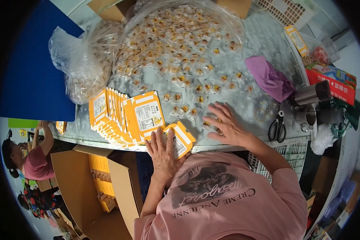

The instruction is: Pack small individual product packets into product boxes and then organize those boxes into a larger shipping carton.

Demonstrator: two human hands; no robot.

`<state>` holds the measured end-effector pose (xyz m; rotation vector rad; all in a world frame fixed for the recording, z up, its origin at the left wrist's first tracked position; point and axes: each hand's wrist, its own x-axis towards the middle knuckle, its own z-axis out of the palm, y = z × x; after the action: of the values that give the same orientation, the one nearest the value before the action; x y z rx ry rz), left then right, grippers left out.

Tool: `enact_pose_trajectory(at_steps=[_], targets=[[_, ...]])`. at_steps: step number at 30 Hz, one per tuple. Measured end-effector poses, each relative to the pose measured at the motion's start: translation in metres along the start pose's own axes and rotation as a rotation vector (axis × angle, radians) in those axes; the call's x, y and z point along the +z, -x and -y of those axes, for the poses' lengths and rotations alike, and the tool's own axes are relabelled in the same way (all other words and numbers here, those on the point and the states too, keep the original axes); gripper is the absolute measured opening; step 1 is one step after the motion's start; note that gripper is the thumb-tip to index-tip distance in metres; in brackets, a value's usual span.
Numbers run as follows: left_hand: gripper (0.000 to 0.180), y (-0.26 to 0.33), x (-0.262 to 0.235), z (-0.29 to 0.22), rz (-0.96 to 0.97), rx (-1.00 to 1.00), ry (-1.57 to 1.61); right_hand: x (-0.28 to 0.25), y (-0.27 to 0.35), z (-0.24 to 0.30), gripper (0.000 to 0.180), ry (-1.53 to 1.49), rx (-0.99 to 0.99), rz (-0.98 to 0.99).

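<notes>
At the table's near edge, my left hand [163,155] holds a small yellow-and-white carton [183,140], with a finger lying across its face. Its other fingers rest by a row of flat yellow-and-white cartons [112,116] that lean on one another. The front carton [147,114] of that row lies nearly face up. To the right, my right hand [229,126] is spread palm down over the table, its fingertips at a few small clear-wrapped packets [212,123]. Beyond it spreads a large heap of the same packets [172,40], partly inside a clear plastic bag.
A tied clear bag [78,72] stands at the left by a blue panel [36,60]. Black scissors [277,129], a purple cloth [269,78] and a metal cup [312,94] lie at the right. Below the edge, an open cardboard box [122,188] holds yellow cartons. Another person [38,160] works at far left.
</notes>
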<state>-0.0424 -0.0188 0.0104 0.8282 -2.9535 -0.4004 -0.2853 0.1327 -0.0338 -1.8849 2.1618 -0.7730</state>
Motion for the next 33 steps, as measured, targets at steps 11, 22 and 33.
enact_pose_trajectory(at_steps=[11,22,33], targets=[[0.103,0.008,0.002,0.002,0.010,-0.011,-0.014,0.022,-0.070,0.015,0.048,0.010,-0.104,0.070],[0.099,-0.036,-0.003,-0.004,-0.058,0.097,0.040,-0.005,0.002,0.006,0.080,0.097,-0.069,0.218],[0.099,-0.092,-0.005,0.009,-0.088,0.222,0.023,-0.032,0.020,-0.001,0.105,0.071,0.011,0.229]])
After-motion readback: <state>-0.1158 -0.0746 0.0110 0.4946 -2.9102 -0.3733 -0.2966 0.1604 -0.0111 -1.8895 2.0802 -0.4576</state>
